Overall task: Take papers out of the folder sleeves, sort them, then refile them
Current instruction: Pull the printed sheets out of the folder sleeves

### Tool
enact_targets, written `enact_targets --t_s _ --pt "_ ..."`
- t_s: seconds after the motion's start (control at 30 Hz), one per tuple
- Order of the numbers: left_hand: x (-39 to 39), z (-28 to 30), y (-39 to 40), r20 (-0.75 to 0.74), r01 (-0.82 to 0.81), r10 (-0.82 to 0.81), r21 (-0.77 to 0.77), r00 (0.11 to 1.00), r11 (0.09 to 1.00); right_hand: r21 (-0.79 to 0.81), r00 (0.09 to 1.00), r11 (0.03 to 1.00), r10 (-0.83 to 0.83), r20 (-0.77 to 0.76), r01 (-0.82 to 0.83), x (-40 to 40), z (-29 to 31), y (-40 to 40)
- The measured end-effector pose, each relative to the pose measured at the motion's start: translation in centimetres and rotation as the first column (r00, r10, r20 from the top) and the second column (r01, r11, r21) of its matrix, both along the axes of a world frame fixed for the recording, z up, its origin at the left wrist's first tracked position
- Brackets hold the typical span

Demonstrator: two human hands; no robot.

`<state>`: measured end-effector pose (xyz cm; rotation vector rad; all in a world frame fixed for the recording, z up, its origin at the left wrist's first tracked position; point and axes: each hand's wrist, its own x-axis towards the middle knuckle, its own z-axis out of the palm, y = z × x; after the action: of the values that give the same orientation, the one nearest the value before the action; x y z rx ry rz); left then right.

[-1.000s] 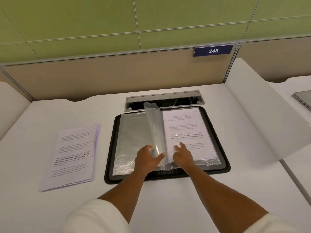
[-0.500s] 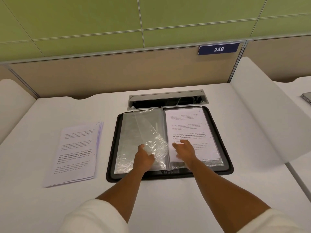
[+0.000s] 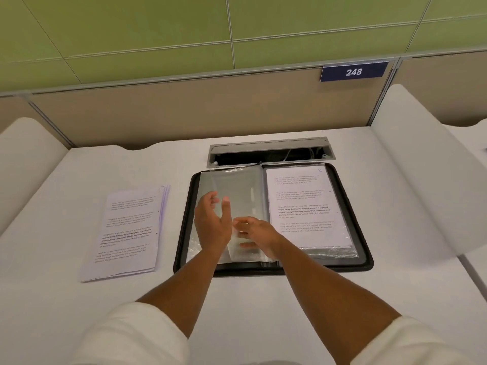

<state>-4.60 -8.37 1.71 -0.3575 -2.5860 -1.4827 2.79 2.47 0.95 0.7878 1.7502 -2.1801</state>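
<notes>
A black folder (image 3: 366, 233) lies open on the white desk. Its right side shows a printed page (image 3: 305, 206) inside a clear sleeve. Empty clear sleeves fill the left side, and one clear sleeve (image 3: 237, 184) is partly turned over toward the left. My left hand (image 3: 212, 225) is raised over the left half with fingers spread, its fingertips blurred behind the plastic. My right hand (image 3: 254, 234) reaches left across the spine, its straight fingers against the lower part of that sleeve. A stack of printed papers (image 3: 126, 230) lies left of the folder.
A grey cable slot (image 3: 268, 152) sits open in the desk just behind the folder. White curved dividers stand at the left (image 3: 23, 159) and right (image 3: 421, 180) desk edges. A blue plate reading 248 (image 3: 354, 72) hangs on the back partition.
The clear sleeve has swung from upright at the spine over toward the left side. Both hands have moved left with it, and my right hand has left the printed page.
</notes>
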Motion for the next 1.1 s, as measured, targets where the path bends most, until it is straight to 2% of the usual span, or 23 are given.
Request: enact_targets --t_s 0.1,0.2,0.27,0.37,0.5,0.6,0.87,0.97,1.1 --pt "0.2 1.0 1.1 -0.129 0.087 -0.094 -0.064 0.987 0.994 0.010 1.000 1.000 -0.018 -0.004 0.018 0.3 -0.1 0.3" --pt "1.0 0.4 2.3 -0.134 0.168 -0.191 -0.167 0.972 0.971 0.231 0.987 0.961 -0.159 0.001 0.154 1.1 -1.0 1.7" --pt "1.8 -0.8 3.0 -0.068 0.218 -0.240 -0.233 0.968 0.948 0.439 0.970 0.873 -0.242 0.018 0.210 1.9 -1.7 3.0" --pt "3.1 -2.7 3.7 0.103 0.303 -0.285 -0.331 0.953 0.894 0.633 0.961 0.754 -0.272 0.057 0.176 3.7 -2.2 5.2" --pt "4.8 -4.2 4.7 0.239 0.423 -0.355 -0.379 0.904 0.823 0.719 0.937 0.671 -0.339 0.081 0.181 6.8 -3.1 7.8" --pt "6.1 -4.7 6.1 0.274 0.476 -0.394 -0.390 0.877 0.789 0.752 0.928 0.633 -0.365 0.080 0.184 8.6 -3.6 9.1" --pt "8.6 -6.1 9.6 0.352 0.562 -0.446 -0.397 0.823 0.725 0.841 0.961 0.525 -0.274 0.020 0.132 12.3 -4.3 11.5" --pt "8.8 -6.7 10.0 0.366 0.551 -0.422 -0.413 0.829 0.725 0.881 0.985 0.461 -0.170 -0.029 0.106 13.8 -4.7 12.1" --pt "9.2 -6.5 10.7 0.359 0.545 -0.420 -0.410 0.834 0.732 0.944 0.994 0.317 0.022 -0.107 0.095 15.3 -5.4 12.0"
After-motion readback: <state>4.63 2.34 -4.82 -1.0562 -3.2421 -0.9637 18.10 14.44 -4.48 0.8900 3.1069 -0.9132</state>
